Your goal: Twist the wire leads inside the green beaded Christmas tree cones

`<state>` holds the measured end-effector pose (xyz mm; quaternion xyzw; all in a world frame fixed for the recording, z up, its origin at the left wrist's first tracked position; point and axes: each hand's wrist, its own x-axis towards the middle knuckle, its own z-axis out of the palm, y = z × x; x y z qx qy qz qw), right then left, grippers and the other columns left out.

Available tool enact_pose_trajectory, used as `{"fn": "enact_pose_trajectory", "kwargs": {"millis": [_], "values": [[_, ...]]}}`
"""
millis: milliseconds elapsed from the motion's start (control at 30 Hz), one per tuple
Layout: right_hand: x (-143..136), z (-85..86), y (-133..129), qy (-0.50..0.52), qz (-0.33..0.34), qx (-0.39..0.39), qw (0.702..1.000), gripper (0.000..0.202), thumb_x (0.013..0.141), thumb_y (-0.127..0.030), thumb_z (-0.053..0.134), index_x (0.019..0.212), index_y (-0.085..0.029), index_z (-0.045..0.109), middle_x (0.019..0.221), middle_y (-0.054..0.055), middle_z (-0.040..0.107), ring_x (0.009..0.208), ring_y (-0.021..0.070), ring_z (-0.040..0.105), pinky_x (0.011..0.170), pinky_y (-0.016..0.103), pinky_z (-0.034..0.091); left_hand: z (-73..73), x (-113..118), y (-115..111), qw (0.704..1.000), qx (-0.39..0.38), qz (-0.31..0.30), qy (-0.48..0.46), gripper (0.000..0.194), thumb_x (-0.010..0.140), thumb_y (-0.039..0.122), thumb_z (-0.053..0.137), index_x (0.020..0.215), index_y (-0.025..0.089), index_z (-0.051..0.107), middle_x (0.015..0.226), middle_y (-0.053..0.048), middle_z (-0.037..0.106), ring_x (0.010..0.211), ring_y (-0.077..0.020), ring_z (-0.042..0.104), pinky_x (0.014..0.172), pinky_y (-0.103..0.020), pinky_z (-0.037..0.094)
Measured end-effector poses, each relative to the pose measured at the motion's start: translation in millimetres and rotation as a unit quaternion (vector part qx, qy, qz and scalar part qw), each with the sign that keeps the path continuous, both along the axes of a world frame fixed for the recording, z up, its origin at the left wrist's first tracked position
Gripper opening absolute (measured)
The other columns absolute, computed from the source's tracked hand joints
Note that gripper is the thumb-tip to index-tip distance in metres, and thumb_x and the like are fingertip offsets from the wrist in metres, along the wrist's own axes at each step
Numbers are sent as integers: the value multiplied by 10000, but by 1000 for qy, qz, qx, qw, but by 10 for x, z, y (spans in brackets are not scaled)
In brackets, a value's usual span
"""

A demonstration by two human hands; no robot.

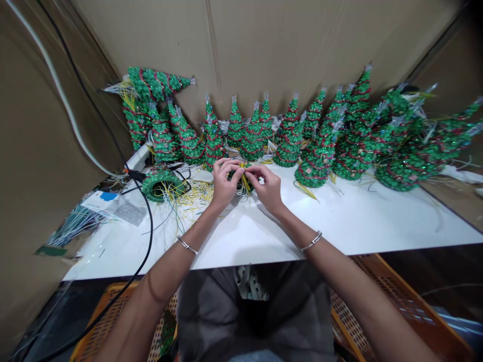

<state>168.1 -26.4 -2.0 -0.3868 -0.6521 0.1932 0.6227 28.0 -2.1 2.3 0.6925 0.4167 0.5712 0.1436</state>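
My left hand [225, 180] is closed around a small bundle of yellow wires [246, 184], with thumb and forefinger near their upper ends. From the other side, the fingertips of my right hand [265, 185] pinch the same wires. A dark, partly hidden object lies below the wires between my hands; I cannot make out its shape. Just behind my hands stands a small green tinsel Christmas tree [252, 138] with red garland. Yellow and white wire scraps [198, 193] are scattered to the left of my left hand.
Several more tinsel trees [317, 156] line the back of the white table [377, 216]. One tree [162, 186] at left lies with its hollow base towards me. A black cable [151, 226] crosses the left side, near bundled wires [77, 221]. Orange crates [396, 301] sit below.
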Motion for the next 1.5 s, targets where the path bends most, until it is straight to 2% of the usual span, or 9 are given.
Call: {"fn": "enact_pose_trajectory", "kwargs": {"millis": [233,500,700,867,1133,1367,1500], "values": [[-76,-30,6,43,-2,-29,999,135,895,-310,621,916,-195,689,890,46,699,740,145,581,721,299,475,-30,-2,11,1000,5,10,-9,123,862,299,663,746,258,653,999,-26,700,1147,-242,501,1086,-506,359],[-85,-13,-5,35,-27,-17,999,118,885,-263,623,913,-198,718,855,31,671,721,134,536,689,280,460,-57,5,30,999,26,29,-6,145,870,322,657,750,241,649,981,-28,697,1125,-226,515,1069,-468,376],[-101,-35,19,85,-21,-28,996,88,859,-247,645,886,-178,692,851,23,663,650,109,501,654,264,450,-36,28,0,999,36,28,6,131,866,296,665,749,242,641,981,-18,706,1118,-225,518,1068,-472,368],[-94,-33,24,104,5,-82,991,143,839,-283,655,890,-163,715,848,35,688,679,119,530,664,265,450,-38,17,4,999,34,30,9,122,868,289,664,757,240,645,995,-17,705,1122,-223,517,1067,-475,364],[-3,31,19,149,112,-156,970,201,790,-330,685,894,-165,734,906,43,711,766,138,570,725,276,470,-2,-14,-16,998,33,37,30,128,877,278,648,756,239,635,1007,-16,706,1126,-226,504,1055,-474,360],[-32,24,26,198,130,-210,948,288,736,-393,737,860,-150,646,789,18,647,715,122,559,637,234,441,4,4,-69,996,53,53,38,135,870,293,654,759,237,602,970,-17,697,1106,-228,504,1035,-469,370],[-35,31,12,132,158,-217,954,369,800,-496,665,897,-140,675,679,-9,579,633,109,511,536,222,364,34,-48,-58,998,41,20,46,124,882,280,633,765,242,622,998,-13,704,1128,-225,490,1059,-468,356]]}}
